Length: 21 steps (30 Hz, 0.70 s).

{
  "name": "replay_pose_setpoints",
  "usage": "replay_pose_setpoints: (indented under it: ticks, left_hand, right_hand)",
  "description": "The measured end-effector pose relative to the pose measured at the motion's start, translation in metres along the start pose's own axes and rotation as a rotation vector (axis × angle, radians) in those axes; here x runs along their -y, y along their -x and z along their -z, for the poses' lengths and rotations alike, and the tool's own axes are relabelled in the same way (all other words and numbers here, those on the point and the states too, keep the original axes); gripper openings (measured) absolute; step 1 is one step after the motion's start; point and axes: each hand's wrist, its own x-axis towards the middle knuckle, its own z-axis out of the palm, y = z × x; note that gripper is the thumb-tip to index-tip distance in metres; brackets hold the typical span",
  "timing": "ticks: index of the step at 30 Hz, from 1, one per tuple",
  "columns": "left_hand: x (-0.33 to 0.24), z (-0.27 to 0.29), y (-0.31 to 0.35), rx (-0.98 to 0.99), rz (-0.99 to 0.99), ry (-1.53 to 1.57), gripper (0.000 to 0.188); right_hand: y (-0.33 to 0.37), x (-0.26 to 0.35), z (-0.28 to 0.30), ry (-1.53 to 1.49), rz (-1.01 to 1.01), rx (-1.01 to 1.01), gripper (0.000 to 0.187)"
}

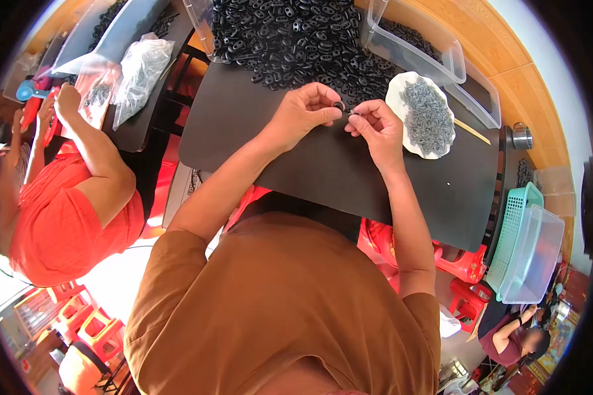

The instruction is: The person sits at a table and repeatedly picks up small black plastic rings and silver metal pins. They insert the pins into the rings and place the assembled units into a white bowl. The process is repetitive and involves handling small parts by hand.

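Left hand [300, 117]: pinching one black plastic piece [338, 105], above dark table [303, 178]. Right hand [383, 131]: tips pressed together, contents too small to tell. Scalloped white dish [395, 93]: small grey pieces [428, 120]. Clear plastic bin [435, 60]: dark pieces [405, 31]. Beyond: heap of black two-holed pieces [290, 39].

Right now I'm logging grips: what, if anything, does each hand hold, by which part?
Left hand: small black piece, pinched by one edge. Right hand: too small to tell.

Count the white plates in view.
1: the scalloped white plate, heaped with small grey pieces, on the dark table, just right of the right hand. Others could be hidden.
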Motion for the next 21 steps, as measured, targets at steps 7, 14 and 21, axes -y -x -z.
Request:
replay_pose_setpoints:
  ticks: [7,14,21]
  left_hand:
    - [-0.0044,0.0013,0.0041,-0.020,0.026,-0.018,0.020]
    - [-0.0061,-0.0005,0.0052,-0.020,0.022,-0.078,0.024]
    - [-0.0061,-0.0037,0.0071,-0.022,0.003,-0.069,0.023]
  right_hand:
    - [0.0009,0.0026,-0.0057,-0.035,-0.057,0.019,0.009]
    - [0.0015,0.0022,-0.0042,0.054,-0.045,0.011,0.010]
    - [0.0014,0.0023,-0.0067,0.072,0.008,0.005,0.014]
